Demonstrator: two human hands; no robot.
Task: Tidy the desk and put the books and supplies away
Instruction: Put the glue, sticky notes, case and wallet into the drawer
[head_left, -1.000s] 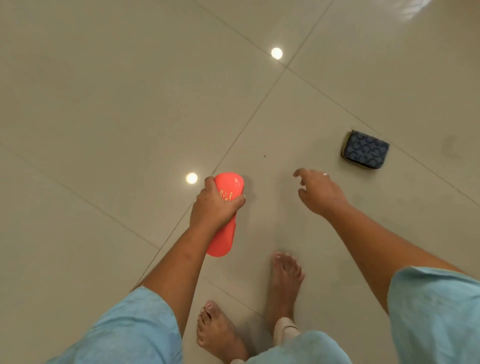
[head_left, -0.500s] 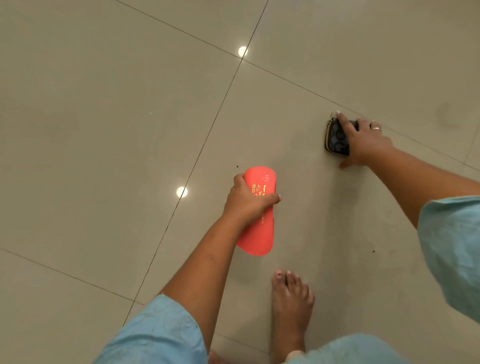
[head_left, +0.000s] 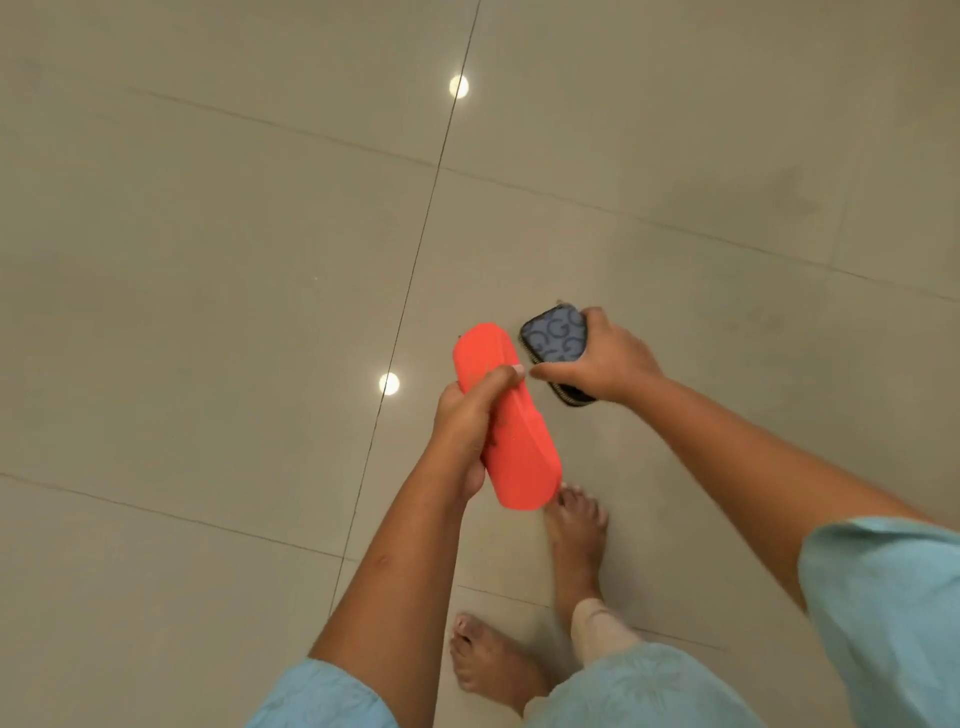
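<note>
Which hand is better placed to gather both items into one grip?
Probably the left hand: it grips the orange case, and the right hand holds the small patterned pouch beside its fingertips.

The floor (head_left: 208, 312) is laid in large glossy beige tiles with thin dark joints. One long grout line (head_left: 416, 260) runs from its far edge toward the near edge, and two round light reflections, the farther reflection (head_left: 458, 86) and the nearer reflection (head_left: 389, 383), sit on it. Near the near edge stand two bare feet, the forward foot (head_left: 576, 525) ahead of the rear foot (head_left: 493, 660).

Left hand (head_left: 470, 415) grips long orange case (head_left: 506, 431), held above pale tiled floor (head_left: 208, 260). Right hand (head_left: 605, 364) holds dark blue patterned zip pouch (head_left: 556, 335), just beside orange case. Two bare feet stand on floor below; light blue sleeves at bottom edge.
</note>
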